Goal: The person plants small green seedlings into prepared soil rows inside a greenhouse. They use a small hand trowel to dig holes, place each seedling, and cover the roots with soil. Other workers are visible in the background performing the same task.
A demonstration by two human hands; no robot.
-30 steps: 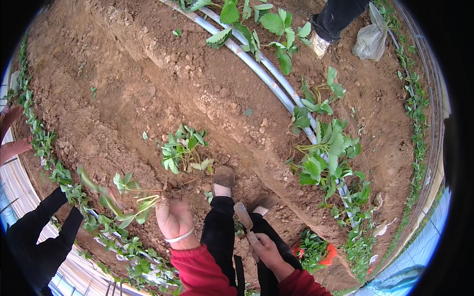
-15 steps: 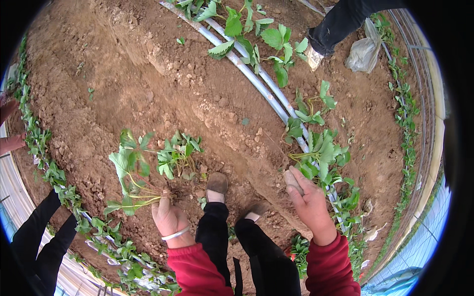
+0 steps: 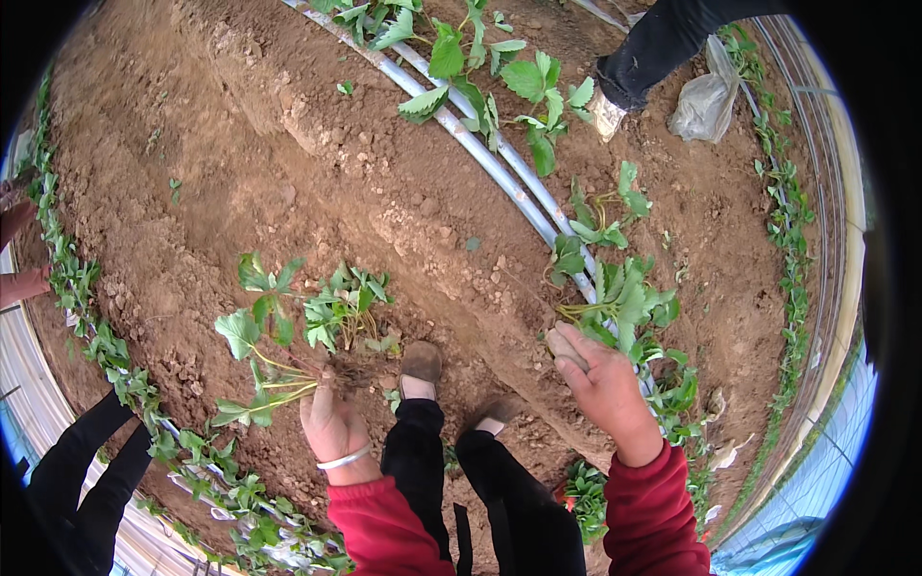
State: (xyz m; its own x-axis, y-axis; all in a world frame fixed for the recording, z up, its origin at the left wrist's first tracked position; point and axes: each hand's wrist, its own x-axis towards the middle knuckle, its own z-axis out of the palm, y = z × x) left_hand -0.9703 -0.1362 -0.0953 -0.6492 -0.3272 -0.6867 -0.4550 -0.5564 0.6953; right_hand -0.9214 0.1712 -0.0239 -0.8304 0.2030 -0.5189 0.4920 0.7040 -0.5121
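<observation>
Pinched in the fingers of my left hand [image 3: 333,425] is a strawberry seedling [image 3: 279,382], its leaves fanning out to the left and its bare roots showing at the fingertips. My right hand [image 3: 607,386] is over the soil ridge, its fingers stretched out close together beside the base of a planted strawberry plant [image 3: 629,305]. The fingertips are at the soil, and no object shows in them. A small bunch of strawberry seedlings [image 3: 341,305] rests on the ground beyond my left hand.
Two pale drip pipes [image 3: 519,182] run along the planted ridge. At the upper right are another person's leg [image 3: 639,62] and a clear plastic bag [image 3: 706,101]. Another person's dark-clothed legs [image 3: 91,470] stand by a plant row [image 3: 106,346] at the left. More strawberry plants [image 3: 584,494] are beside my legs.
The seedling in my left hand has tilted slightly and its roots show more. My right hand has shifted a little to the left, still at the plant's base.
</observation>
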